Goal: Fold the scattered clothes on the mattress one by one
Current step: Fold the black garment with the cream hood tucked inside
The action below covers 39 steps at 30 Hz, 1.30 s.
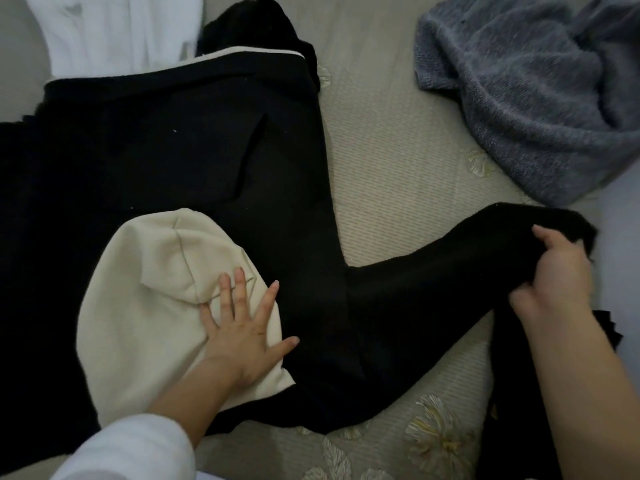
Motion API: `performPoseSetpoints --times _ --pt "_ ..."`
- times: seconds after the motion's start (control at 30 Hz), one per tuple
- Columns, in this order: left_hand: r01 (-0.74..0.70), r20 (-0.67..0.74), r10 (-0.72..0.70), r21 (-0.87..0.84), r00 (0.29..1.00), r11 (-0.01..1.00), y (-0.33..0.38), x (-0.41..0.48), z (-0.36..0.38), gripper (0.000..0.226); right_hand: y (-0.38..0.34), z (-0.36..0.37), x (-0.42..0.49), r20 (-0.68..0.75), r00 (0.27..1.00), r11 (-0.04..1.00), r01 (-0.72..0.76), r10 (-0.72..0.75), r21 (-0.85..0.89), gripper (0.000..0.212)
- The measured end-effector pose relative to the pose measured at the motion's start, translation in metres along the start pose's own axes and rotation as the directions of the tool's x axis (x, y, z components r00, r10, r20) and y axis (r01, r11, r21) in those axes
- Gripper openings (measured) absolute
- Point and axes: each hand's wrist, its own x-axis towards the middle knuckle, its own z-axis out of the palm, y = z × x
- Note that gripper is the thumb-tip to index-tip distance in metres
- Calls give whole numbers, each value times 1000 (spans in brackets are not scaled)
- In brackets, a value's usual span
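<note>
A black hooded garment [166, 143] lies spread across the left and middle of the mattress [388, 161], its cream-lined hood [152, 289] turned out near me. My left hand [242, 320] presses flat on the hood with fingers spread. One black sleeve [433, 271] stretches out to the right. My right hand [557, 275] grips the cuff end of that sleeve, fingers curled around the fabric and lifting it slightly off the mattress.
A crumpled grey knit sweater [540, 84] lies at the far right. A white garment [117, 29] lies at the far left, partly under the black one. More black fabric [512, 393] hangs beneath my right forearm. The mattress cover is beige with embroidered flowers.
</note>
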Motion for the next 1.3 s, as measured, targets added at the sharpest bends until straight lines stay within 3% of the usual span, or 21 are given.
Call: performPoseSetpoints --times 0.07,0.17,0.27,0.37,0.4,0.47,0.5,0.53,0.63,0.73,0.83,0.9,0.93,1.03,1.3 --pt "-12 -4 12 -17 1000 1000 -2 1 0 94 -10 33 -24 15 979 979 202 -201 -35 47" --pt "-28 -10 28 -55 1000 998 -6 1 1 94 -10 94 -60 86 890 884 455 -447 -108 66" --pt "-86 -21 84 -126 996 988 -10 -1 -2 92 14 157 -95 316 764 710 643 -563 -289 63" --pt "-177 -89 155 -347 984 921 -24 -6 -10 79 57 200 -131 713 541 492 814 -445 -310 61" --pt "-218 -132 175 -488 976 845 -31 -11 -15 73 74 207 -139 828 462 440 845 -319 -302 61" --pt "-238 -214 110 -789 971 567 -47 -22 -24 65 108 208 -145 930 368 290 889 7 -354 57" --pt "-223 -234 31 -867 972 445 -57 -28 -27 58 123 202 -145 915 374 187 898 150 -398 55" --pt "-210 -250 -56 -898 967 387 -66 -33 -29 48 136 191 -145 883 401 96 896 244 -434 55" --pt "-204 -318 -245 -894 916 399 -86 -44 -36 35 156 151 -142 835 479 -29 871 270 -490 56" --pt "-298 -511 -298 -787 806 541 -90 -45 -53 31 164 119 -136 818 521 -134 853 243 -504 62" --pt "-373 -685 -117 -522 719 767 -83 -26 -71 40 169 104 -133 806 540 -202 841 242 -502 74" --pt "-368 -662 90 -293 744 883 -78 -6 -76 54 177 99 -132 778 570 -212 821 264 -530 84" --pt "-326 -589 153 -198 793 924 -77 4 -75 59 181 95 -131 749 596 -206 803 290 -559 87" --pt "-192 -321 171 -37 932 981 -83 20 -56 73 190 86 -130 684 639 -213 766 352 -606 92" --pt "-224 -217 221 8 951 975 -94 7 -29 79 186 88 -136 643 652 -265 755 403 -600 98"
